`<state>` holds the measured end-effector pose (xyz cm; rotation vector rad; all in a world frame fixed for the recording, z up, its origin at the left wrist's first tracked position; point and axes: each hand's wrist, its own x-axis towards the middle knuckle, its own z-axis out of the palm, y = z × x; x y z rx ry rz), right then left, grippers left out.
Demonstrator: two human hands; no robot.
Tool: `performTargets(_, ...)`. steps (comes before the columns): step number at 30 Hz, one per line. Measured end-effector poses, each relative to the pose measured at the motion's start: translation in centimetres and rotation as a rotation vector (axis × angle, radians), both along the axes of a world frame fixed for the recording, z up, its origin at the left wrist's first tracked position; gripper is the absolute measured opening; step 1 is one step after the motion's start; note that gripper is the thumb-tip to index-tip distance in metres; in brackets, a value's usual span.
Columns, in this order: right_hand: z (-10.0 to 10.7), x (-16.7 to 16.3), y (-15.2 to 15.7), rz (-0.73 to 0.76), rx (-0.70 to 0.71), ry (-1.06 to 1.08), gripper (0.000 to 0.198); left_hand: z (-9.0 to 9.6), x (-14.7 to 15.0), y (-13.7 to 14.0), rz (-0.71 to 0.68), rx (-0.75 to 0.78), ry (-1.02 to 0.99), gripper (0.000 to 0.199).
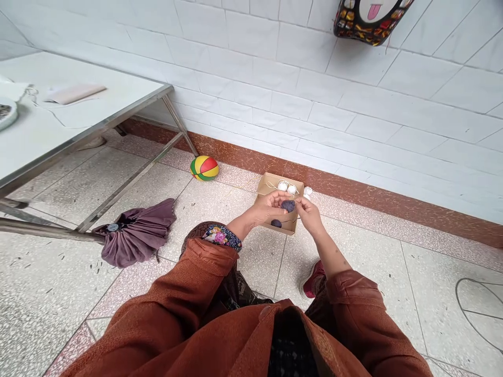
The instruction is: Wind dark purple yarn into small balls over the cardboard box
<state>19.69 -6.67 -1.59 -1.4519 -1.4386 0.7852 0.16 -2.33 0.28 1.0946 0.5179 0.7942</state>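
Observation:
A small dark purple-grey ball of yarn sits in my left hand, whose fingers curl round it from the left. Thumb and fingertips of my right hand are pinched together at the ball's right edge; whether they grip a strand or the ball itself is too small to tell. Both hands are above an open cardboard box on the floor. Inside it lie white yarn balls towards the back and another dark yarn ball near the front. More white yarn is just right of the box.
A striped ball rests by the leg of a metal-framed table on the left. A purple folded umbrella lies on the floor. A tiled wall stands behind the box, and a thin cable loops at right.

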Motion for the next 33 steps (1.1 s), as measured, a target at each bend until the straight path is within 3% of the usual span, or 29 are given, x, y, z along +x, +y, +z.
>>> performTargets(7,-0.5,-1.9,-1.7,0.14,0.093,-0.113,0.038,-0.1,-0.1,0.2,0.092,-0.138,-0.045,0.049)
performTargets(15,1.3,-1.2,-2.8,0.223,0.172,-0.138,0.029,-1.0,-0.3,1.0,0.152,0.084,0.24,0.043)
performTargets(21,2.0,0.1,-1.9,0.149,0.196,-0.141,0.032,-1.8,-0.2,0.4,-0.106,0.178,0.298,0.04)
performTargets(25,1.3,0.7,-0.9,0.035,0.166,-0.138,0.034,-1.3,-0.3,0.2,-0.202,0.087,0.204,0.049)
performTargets(29,0.0,0.3,-0.7,-0.015,0.07,-0.108,0.037,-0.3,-0.6,-0.1,-0.122,-0.059,0.098,0.059)
performTargets(33,-0.9,-0.6,-1.0,0.042,0.054,-0.128,0.037,0.3,-0.5,-0.4,-0.027,-0.119,0.049,0.049)
